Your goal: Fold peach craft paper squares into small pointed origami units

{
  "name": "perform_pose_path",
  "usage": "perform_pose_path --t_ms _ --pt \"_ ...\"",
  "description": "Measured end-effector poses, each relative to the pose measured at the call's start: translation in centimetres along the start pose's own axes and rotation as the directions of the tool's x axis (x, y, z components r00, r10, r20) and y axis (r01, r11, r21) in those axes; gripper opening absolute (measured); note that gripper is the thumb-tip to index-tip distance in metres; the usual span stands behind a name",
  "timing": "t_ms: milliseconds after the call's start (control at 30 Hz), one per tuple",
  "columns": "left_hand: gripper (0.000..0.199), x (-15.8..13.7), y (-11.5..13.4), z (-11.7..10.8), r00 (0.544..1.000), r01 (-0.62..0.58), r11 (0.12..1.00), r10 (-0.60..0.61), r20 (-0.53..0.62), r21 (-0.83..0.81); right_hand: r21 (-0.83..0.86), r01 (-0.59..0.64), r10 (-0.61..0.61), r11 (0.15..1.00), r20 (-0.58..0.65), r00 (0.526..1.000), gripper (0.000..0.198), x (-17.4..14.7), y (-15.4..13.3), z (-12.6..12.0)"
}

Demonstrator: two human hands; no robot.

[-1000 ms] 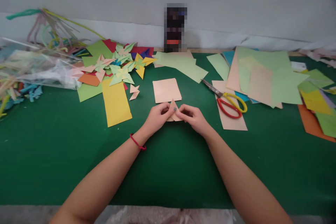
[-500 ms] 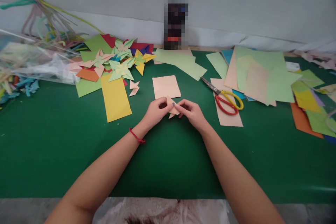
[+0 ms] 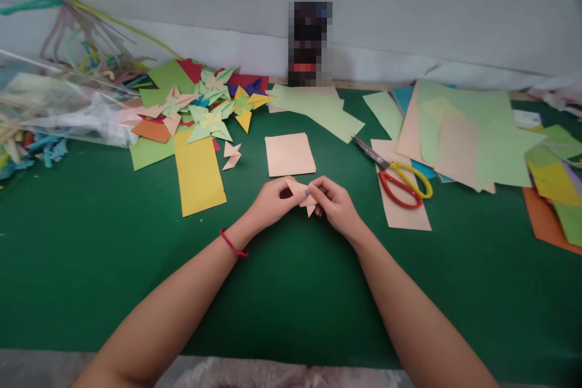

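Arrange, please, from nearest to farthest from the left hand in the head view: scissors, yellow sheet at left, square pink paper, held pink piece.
1. Held pink piece: touching the left hand.
2. Square pink paper: just beyond.
3. Yellow sheet: left side.
4. Scissors: right side.

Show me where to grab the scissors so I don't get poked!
Best by the red loop and yellow loop, probably coming from the near right. The scissors lie with those loops toward the near right, while the pointed blades aim away, to the far left.
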State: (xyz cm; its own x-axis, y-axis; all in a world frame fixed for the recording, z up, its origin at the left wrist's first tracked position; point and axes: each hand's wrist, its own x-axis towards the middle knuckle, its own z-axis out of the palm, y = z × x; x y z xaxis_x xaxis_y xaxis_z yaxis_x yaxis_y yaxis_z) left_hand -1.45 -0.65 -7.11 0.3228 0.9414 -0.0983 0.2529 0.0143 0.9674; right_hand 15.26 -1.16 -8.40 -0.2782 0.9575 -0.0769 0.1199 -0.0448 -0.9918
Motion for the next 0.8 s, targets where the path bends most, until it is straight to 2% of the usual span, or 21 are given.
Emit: perform_pose_path --t_ms 267,400,633,800 --pt "0.024 0.3 0.1 0.2 1.0 -0.026 0.996 0.027 -0.008 0.086 0.017 -0.033 0.031 0.999 0.117 0.993 0.02 0.2 -1.1 -0.5" --pt "0.028 0.3 -0.1 0.3 1.0 -0.021 0.998 0.021 0.003 0.064 0.047 -0.069 0.061 0.996 0.157 0.986 0.023 0.4 -1.5 -0.8" --pt "0.032 0.3 -0.5 0.2 0.999 -0.006 0.998 0.008 0.042 -0.064 0.034 -0.086 0.083 0.996 0.079 0.993 0.025 0.0 -1.5 -0.6" --pt "0.025 0.2 -0.2 0.0 1.0 0.029 0.997 -0.029 -0.003 -0.074 0.035 -0.121 0.118 0.992 0.088 0.989 0.025 -0.3 -1.3 -0.7"
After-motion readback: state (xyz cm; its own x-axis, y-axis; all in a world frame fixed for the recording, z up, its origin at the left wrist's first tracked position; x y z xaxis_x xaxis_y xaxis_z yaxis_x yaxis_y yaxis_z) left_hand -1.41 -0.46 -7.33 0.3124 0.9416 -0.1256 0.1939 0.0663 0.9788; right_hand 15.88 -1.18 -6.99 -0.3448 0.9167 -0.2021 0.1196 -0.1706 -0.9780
